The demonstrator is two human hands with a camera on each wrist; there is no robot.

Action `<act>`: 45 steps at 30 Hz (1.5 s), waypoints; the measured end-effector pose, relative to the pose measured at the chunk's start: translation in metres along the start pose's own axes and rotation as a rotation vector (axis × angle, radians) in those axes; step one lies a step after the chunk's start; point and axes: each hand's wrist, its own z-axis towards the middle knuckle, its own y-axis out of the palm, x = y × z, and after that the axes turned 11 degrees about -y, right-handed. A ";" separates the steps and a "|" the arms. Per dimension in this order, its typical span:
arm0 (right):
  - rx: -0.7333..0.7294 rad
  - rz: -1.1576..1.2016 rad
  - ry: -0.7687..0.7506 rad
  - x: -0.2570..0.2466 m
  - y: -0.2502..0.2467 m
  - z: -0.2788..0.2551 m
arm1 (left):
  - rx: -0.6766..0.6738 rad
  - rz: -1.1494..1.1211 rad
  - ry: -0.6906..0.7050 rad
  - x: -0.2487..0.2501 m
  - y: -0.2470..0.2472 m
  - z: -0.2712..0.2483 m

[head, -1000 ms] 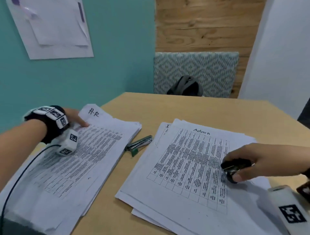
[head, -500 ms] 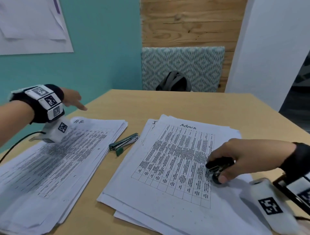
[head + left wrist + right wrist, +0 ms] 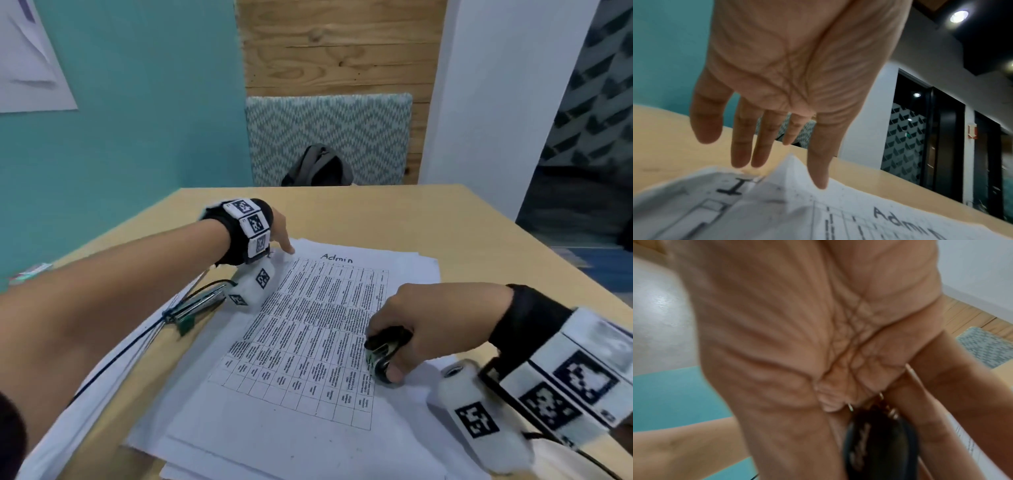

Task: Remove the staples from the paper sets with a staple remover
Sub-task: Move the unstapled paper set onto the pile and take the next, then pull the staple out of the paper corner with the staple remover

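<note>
The left hand (image 3: pixel 797 78) has its fingers straight and spread, its forefinger tip touching the lifted top corner of the "Admin" paper set (image 3: pixel 308 342) at about ten o'clock on the sheet. The right hand (image 3: pixel 428 322) grips the black staple remover (image 3: pixel 383 346), resting at four o'clock on that set. A stapler (image 3: pixel 195 305) lies at nine o'clock, on the table (image 3: pixel 445 222).

Top sheet of paper stack (image 3: pixel 308 342): handwritten "Admin" at its far edge, above a printed table; table text too small to read. Sheet beneath (image 3: pixel 694 203), at the far left corner: handwritten "I". Wrist bands carry black-and-white square markers, no legible text.
</note>
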 end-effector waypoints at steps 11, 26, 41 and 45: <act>0.017 -0.046 -0.006 0.001 0.003 0.002 | 0.122 -0.249 0.056 0.001 0.001 0.021; 0.163 0.071 0.034 0.020 -0.014 -0.009 | 0.234 -0.733 0.312 -0.033 -0.009 -0.016; 0.774 1.194 -0.183 0.058 -0.038 -0.026 | 0.315 -1.355 0.571 -0.078 -0.026 -0.051; 0.787 1.181 -0.264 0.058 -0.042 -0.022 | 0.325 -1.451 0.556 -0.082 -0.022 -0.046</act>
